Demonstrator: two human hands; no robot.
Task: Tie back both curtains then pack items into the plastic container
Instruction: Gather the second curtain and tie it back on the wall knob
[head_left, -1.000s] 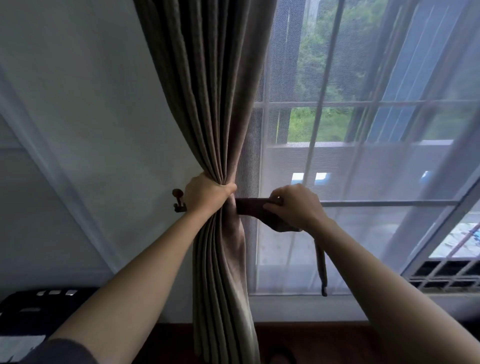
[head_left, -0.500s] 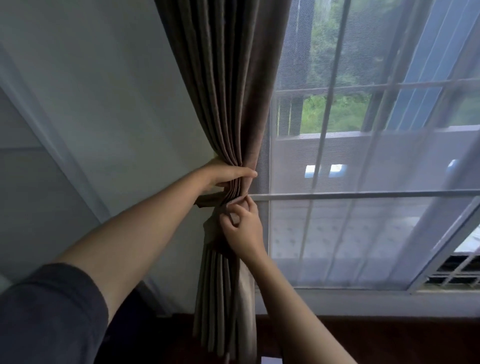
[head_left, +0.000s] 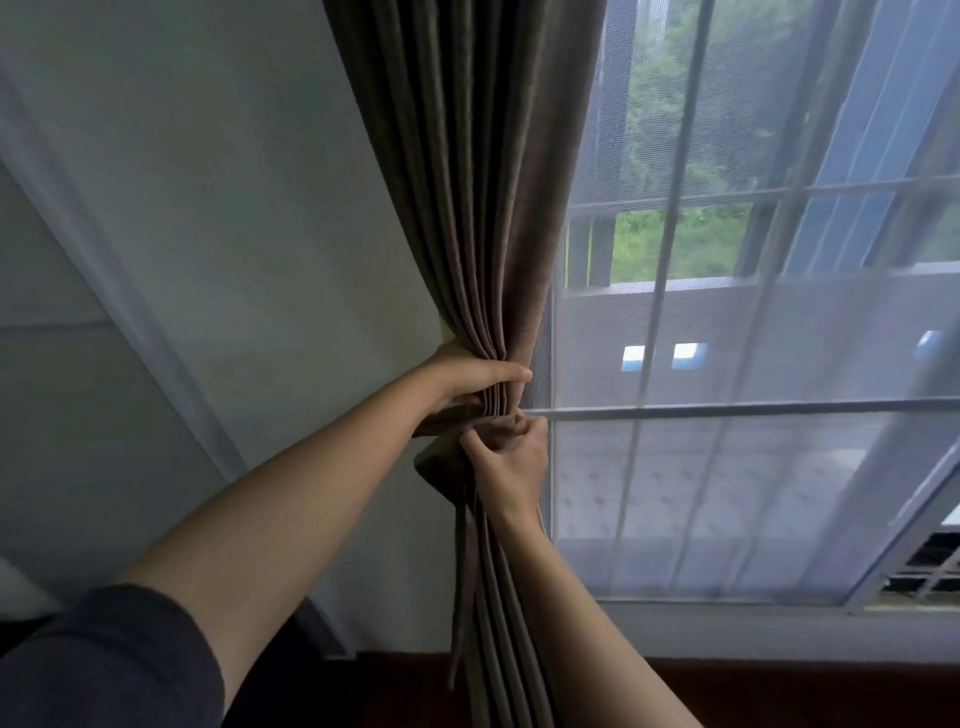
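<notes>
Pale wall (head_left: 208, 234) fills the left half; window (head_left: 727, 408) on the right, with a white sheer (head_left: 779, 493) over it. Dark floor (head_left: 779, 691) strip along the bottom. Brown curtain (head_left: 483, 182) hangs at the window's left edge, right against the wall, bunched into tight pleats at mid-height. Dark sleeve (head_left: 104, 660) at lower left on the left arm.

Left hand (head_left: 462, 371) grips the bunched curtain, fingers wrapped round the back and thumb laid across the front pleats. Right hand (head_left: 506, 465) sits just below, touching the curtain, fingers curled and pinching the tieback (head_left: 441, 457). This brown band wraps the bunch directly under the left hand. One loose end of it dangles down the curtain's left side. How the band is fastened can't be made out.
</notes>
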